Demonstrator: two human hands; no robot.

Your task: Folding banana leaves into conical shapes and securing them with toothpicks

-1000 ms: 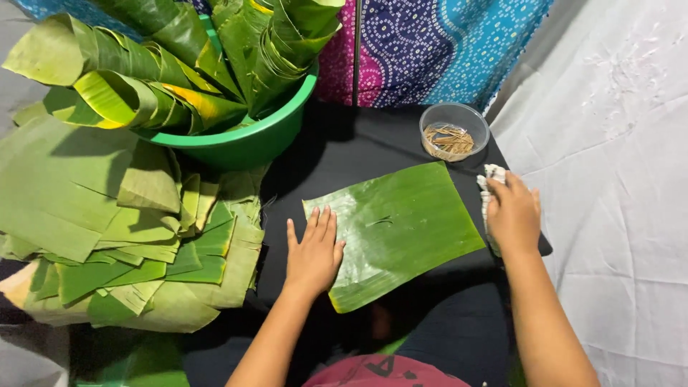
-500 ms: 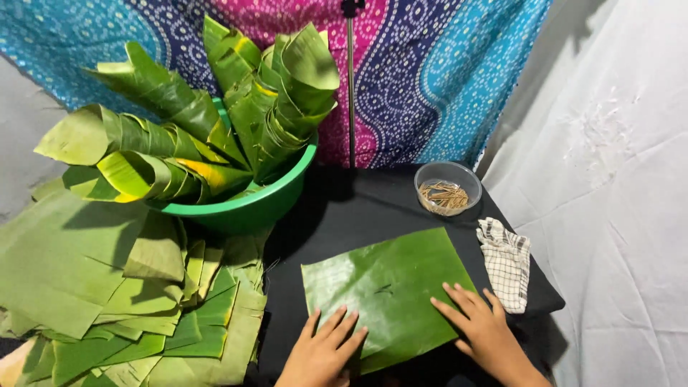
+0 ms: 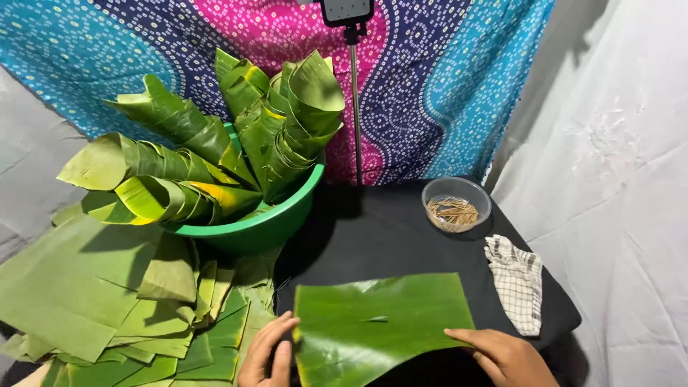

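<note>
Compared with the view half a second earlier, both hands have slid outward to the side edges of the leaf, and the camera has tipped up so that more of the backdrop shows.

Nearest: the left hand [image 3: 269,352] lies at the left edge of the flat, glossy green rectangular banana-leaf piece [image 3: 380,326], fingers loosely curled against the edge; whether they pinch the edge cannot be told. The right hand [image 3: 505,355] rests open, fingers flat on the leaf's lower right corner, clamping nothing. The leaf lies flat on the black-covered table [image 3: 387,236], at its near edge, its long axis running left to right between the hands; each hand meets one short end, neither clearly nearer.

To the left: a spread pile of cut green leaf pieces [image 3: 107,294], overlapping and flat. To the right, just beside the leaf but apart from it: a crumpled white cloth with a dark check [image 3: 517,283].

Farther: a small clear round bowl of thin pale wooden sticks [image 3: 456,204], and a green plastic basin [image 3: 265,226] crowded with rolled green leaf cones [image 3: 236,143].

Farthest: a slim metal stand [image 3: 354,100] and a dotted blue-and-pink cloth backdrop [image 3: 444,79].
</note>
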